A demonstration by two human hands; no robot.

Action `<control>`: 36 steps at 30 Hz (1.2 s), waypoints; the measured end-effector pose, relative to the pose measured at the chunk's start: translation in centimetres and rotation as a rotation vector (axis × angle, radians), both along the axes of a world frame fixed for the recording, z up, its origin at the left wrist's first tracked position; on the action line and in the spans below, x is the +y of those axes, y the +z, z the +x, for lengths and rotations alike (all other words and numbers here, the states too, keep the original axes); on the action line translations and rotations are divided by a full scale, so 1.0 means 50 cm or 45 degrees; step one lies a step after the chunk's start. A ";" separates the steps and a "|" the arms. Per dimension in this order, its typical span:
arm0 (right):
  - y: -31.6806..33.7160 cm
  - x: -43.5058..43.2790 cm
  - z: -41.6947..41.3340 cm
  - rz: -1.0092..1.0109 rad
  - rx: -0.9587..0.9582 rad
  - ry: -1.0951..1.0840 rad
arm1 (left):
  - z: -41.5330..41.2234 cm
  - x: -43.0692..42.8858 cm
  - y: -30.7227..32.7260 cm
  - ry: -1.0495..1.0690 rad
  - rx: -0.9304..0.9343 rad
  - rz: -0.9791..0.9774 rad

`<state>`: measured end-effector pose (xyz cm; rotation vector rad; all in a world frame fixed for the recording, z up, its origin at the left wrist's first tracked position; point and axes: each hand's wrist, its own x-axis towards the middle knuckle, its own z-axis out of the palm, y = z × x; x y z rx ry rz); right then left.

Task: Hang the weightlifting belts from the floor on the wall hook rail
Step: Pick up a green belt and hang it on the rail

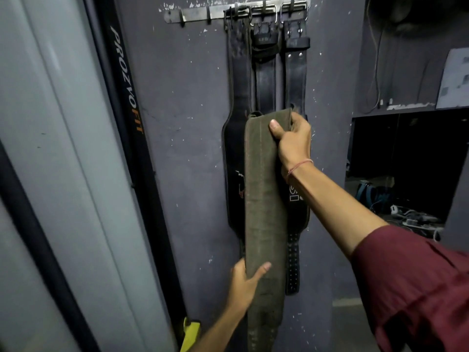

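A metal hook rail [193, 12] runs along the top of the grey wall. Three black belts [239, 80] hang from its right-hand hooks by their buckles. In front of them I hold an olive-brown suede belt [264, 199] upright against the wall. My right hand [291, 141] grips its folded top end, about level with the middle of the hanging belts and well below the rail. My left hand [245, 283] clasps the belt's left edge lower down. The brown belt's bottom runs out of the frame.
The rail's left hooks [182, 21] carry nothing. A black machine upright lettered PROZVOFIT [127, 80] and a pale panel stand at the left. A yellow object [190, 331] sits at the floor. At the right a dark recess [406, 161] holds bags and cables.
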<state>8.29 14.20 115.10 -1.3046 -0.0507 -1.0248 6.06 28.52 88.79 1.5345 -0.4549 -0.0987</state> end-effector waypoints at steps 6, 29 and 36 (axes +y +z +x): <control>-0.023 0.019 -0.004 -0.085 0.028 0.033 | 0.020 -0.030 0.259 0.080 -0.318 -0.246; -0.574 0.086 -0.172 -0.137 0.800 0.600 | 0.061 0.017 0.436 0.154 -0.211 -0.491; -0.196 0.105 -0.115 -0.121 0.162 0.413 | 0.047 0.019 0.440 0.108 -0.385 -0.462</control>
